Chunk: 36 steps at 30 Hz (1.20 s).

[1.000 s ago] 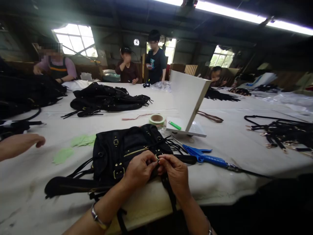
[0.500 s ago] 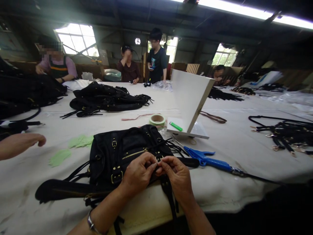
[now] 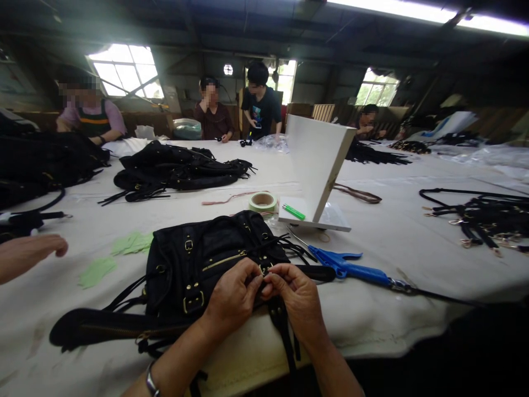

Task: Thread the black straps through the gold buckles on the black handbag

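Observation:
A black handbag (image 3: 223, 242) with gold buckles and zips lies at the table's near edge. My left hand (image 3: 235, 289) and my right hand (image 3: 295, 292) meet at its front right corner, by a gold buckle. Thumb and fingers of both hands are closed in a pinch, fingertips nearly touching. The small piece between them is hidden. Below the right hand a black strap (image 3: 281, 331) with holes hangs over the table edge. A long black handle (image 3: 103, 326) with a zip stretches out left of the bag.
Right of the bag lies a blue air gun (image 3: 347, 267) on a hose. Behind are a tape roll (image 3: 263, 202), a green lighter (image 3: 293, 212) and an upright white board (image 3: 316, 160). Another person's hand (image 3: 31, 256) reaches in from the left. Black straps (image 3: 491, 220) lie right; co-workers sit and stand opposite.
The view has shifted slightly. My hands keep their pinch at the same buckle. The standing person opposite has bent their head and leaned down a little.

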Available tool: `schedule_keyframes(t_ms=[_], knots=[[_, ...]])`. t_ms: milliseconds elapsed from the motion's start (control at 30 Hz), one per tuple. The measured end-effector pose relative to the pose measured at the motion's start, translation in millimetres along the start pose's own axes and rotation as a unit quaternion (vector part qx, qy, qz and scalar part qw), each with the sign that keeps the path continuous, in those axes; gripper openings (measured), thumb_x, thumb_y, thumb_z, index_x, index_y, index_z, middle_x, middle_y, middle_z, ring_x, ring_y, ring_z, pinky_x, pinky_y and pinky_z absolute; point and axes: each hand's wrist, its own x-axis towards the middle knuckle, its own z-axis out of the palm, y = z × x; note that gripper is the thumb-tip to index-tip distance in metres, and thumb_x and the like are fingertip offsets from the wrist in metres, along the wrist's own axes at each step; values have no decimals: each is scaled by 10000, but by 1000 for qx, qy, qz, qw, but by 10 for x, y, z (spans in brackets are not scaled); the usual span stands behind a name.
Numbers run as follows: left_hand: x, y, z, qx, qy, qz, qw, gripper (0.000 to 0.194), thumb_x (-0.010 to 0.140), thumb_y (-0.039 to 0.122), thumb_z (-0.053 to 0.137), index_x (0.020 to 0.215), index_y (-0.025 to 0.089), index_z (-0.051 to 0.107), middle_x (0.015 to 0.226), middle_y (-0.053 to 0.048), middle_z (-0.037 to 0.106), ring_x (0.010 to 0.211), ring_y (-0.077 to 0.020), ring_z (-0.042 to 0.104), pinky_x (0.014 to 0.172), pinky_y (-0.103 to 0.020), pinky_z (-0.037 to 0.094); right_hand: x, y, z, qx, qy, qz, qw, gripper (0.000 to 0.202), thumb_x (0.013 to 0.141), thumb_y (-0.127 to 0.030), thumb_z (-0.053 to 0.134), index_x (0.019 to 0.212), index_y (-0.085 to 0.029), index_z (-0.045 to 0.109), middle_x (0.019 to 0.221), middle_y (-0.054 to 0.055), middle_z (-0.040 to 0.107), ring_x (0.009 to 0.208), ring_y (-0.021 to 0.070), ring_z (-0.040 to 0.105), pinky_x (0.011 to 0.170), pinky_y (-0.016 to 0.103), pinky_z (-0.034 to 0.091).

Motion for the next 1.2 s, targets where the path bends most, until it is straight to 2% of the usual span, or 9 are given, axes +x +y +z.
schedule_keyframes(t_ms=[167,467,667,833,1200], knots=[[11,13,22,2,12,6,1000,180,937,289,457,826,182,550,757,2,556,691,-140,509,674,-259,372,-3,-8,5,5,1,-5,1000,321,795,-417,742,903,-138,626,712,30,677,592,144,651,584,234,573],[5,-14,43,-9,44,77,996,151,944,201,460,805,181,517,782,6,511,727,-126,495,693,-251,370,-19,-12,1,-8,-4,-13,1000,307,817,-416,722,909,-140,624,736,34,675,603,142,658,589,225,580],[15,-28,53,-7,9,98,995,131,932,159,466,807,167,507,877,-21,514,867,-167,485,820,-318,363,-49,18,8,-39,26,-34,998,293,849,-421,683,926,-146,616,679,13,645,543,141,627,513,236,580],[26,-42,69,25,-16,119,992,142,923,125,454,790,156,496,850,-18,512,826,-174,462,784,-351,326,-76,33,5,-89,23,-59,994,247,877,-401,648,894,-155,625,668,-3,596,499,128,594,452,225,551],[27,-31,57,29,-16,129,991,159,920,154,442,769,155,488,809,-17,503,794,-175,454,767,-352,310,-72,25,-11,-100,7,-64,993,188,875,-353,650,873,-165,632,728,-6,560,512,115,585,454,226,551]])
